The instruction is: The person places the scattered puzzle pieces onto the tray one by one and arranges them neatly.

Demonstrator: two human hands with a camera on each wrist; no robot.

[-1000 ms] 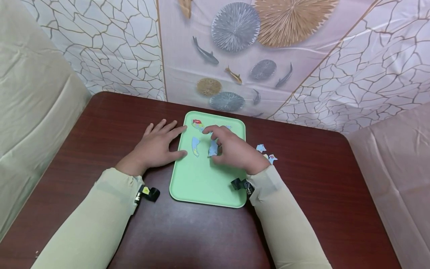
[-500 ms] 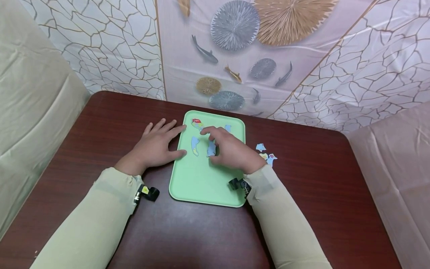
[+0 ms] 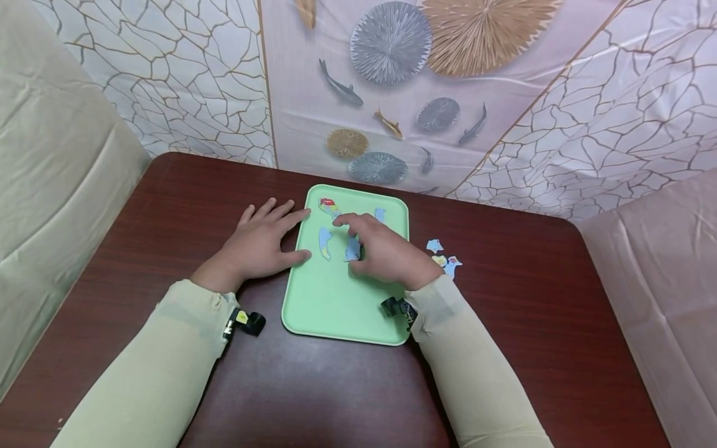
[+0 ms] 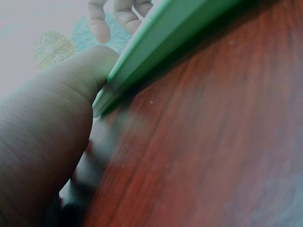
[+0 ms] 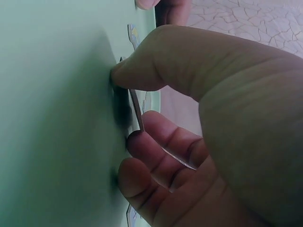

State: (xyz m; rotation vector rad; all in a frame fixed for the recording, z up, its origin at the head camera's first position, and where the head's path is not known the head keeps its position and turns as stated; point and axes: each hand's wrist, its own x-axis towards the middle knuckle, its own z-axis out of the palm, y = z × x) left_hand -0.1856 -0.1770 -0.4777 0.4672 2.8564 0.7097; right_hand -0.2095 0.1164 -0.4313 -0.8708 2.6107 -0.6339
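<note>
My right hand (image 3: 389, 252) is over the middle of the green tray (image 3: 342, 311), fingers curled. In the right wrist view its thumb and fingertips pinch a thin light blue puzzle piece (image 5: 136, 109), seen nearly edge-on and tilted close over the tray. The head view shows the same puzzle piece (image 3: 351, 249) between thumb and fingers, partly covered by the hand. My left hand (image 3: 257, 246) lies with fingers spread, thumb and index fingertip at the tray's left rim. Left of the held piece lies a curved blue-and-yellow piece (image 3: 325, 242); behind it is a piece with red and yellow (image 3: 328, 206).
Another small blue piece (image 3: 379, 214) lies at the tray's far right. Several loose pieces (image 3: 434, 246) sit on the dark wooden table (image 3: 515, 323), just right of the tray. A patterned cloth (image 3: 213, 81) hangs behind the table.
My right hand has shifted very slightly left with the puzzle piece, uncovering the small blue piece at the far right. The left hand stays at the tray's rim.
</note>
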